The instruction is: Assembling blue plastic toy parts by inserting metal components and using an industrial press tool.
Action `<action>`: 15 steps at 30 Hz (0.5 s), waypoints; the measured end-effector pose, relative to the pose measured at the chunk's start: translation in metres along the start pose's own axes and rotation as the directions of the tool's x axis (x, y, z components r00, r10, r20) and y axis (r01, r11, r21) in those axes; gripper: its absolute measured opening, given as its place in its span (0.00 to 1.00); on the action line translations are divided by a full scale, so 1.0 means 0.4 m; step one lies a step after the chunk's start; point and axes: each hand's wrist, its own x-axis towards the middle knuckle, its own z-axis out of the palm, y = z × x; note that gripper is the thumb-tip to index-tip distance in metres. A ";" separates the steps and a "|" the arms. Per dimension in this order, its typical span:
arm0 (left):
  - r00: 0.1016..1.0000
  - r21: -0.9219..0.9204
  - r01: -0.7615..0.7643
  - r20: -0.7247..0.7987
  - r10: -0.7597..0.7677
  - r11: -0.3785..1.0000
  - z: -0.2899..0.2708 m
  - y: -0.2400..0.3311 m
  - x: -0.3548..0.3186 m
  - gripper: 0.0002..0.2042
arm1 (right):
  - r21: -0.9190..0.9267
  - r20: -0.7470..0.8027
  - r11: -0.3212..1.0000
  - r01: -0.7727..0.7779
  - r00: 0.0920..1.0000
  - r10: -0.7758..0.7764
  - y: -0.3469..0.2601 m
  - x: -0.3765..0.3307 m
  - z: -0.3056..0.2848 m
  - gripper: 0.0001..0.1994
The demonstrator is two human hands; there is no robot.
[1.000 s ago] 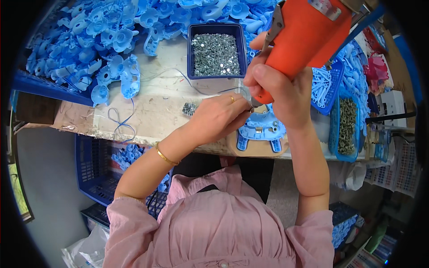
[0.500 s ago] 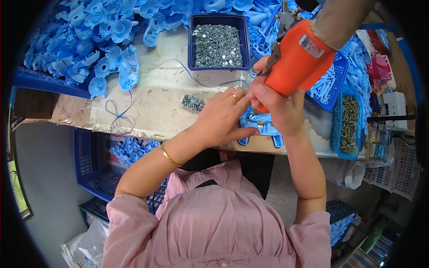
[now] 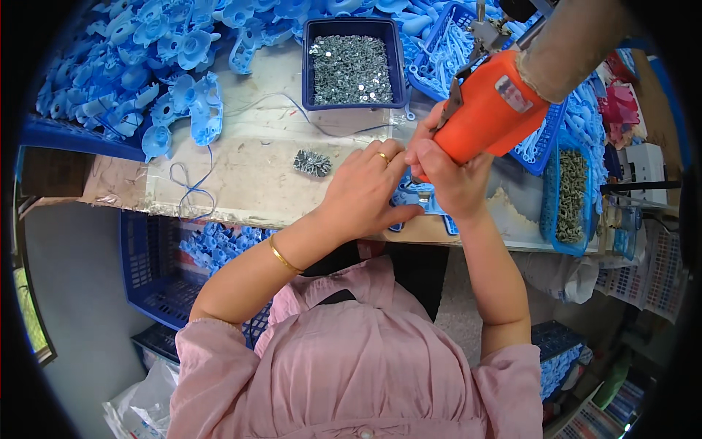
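An orange electric screwdriver (image 3: 488, 111) is gripped by the right hand (image 3: 452, 178), fingers wrapped tight round its body, the tip angled down onto a blue plastic part (image 3: 414, 199) lying at the near edge of the counter (image 3: 248, 175). The left hand (image 3: 364, 192) is pressed flat over that part, fingers spread narrow and closed on nothing, simply pinning it down; a ring is seen on one finger. The driver's tip itself is hidden between the two hands. A small cluster of loose screws (image 3: 313, 162) is left just beside the left hand, and a dark blue tray of screws (image 3: 351, 64) sits toward the far edge. The risk, by judgement: the bit could be slipped off the screw head and driven toward the left fingers, which are held very close, or the part could be nudged over the near edge.
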 end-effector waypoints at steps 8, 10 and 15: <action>1.000 0.026 0.006 -0.009 -0.006 1.000 -0.009 0.009 0.001 0.37 | 0.034 0.111 0.996 0.083 0.990 -0.086 -0.051 0.048 0.024 0.20; 1.000 0.013 0.002 -0.022 -0.001 1.000 -0.025 0.011 -0.004 0.37 | -0.052 0.182 0.995 0.082 0.981 -0.072 -0.100 0.087 0.040 0.23; 0.996 -0.038 0.042 -0.078 -0.045 0.998 -0.056 0.039 -0.003 0.29 | -0.181 0.265 0.953 0.244 0.945 -0.191 -0.187 0.186 0.090 0.27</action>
